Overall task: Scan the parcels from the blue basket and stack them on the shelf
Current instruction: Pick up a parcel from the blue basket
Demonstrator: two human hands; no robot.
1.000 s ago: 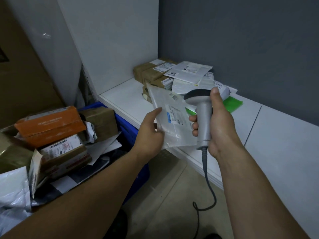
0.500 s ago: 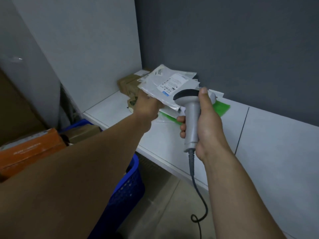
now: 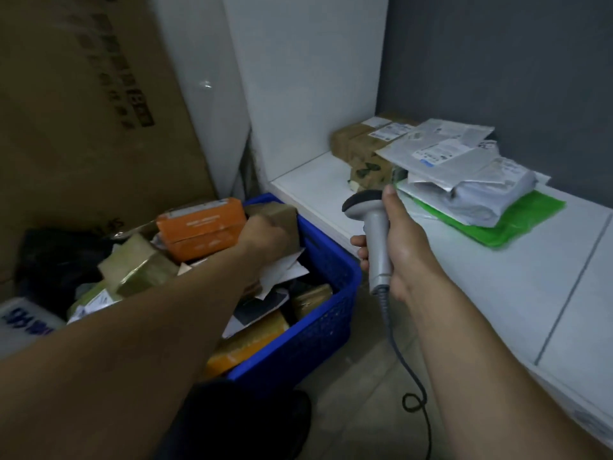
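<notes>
**Position of parts**

- The left grip (image 3: 265,234) is extended into the blue basket (image 3: 318,327). Its knuckles face the camera and its fingers curl downward at the near edge of a brown box (image 3: 278,210), directly beside an orange box (image 3: 202,227). The fingers are hidden behind the back of the hand, so it cannot be told whether this grip has closed on a parcel.
- The right grip (image 3: 401,240) is clenched round the handle of the grey scanner (image 3: 374,234), thumb laid along the top. The scanner stands upright in front of the shelf edge, and its cable (image 3: 411,376) hangs toward the floor.

**Location of parcels**

- The basket stands on the floor against the left end of the white shelf (image 3: 497,293). It contains mixed parcels: the orange box, the brown box, a taped box (image 3: 139,267) and loose white paper (image 3: 282,270).
- A stack lies in the back corner of the shelf: brown cartons (image 3: 358,141) at the wall, white mailers (image 3: 444,154) on top, and a green bag (image 3: 517,224) at the bottom
</notes>
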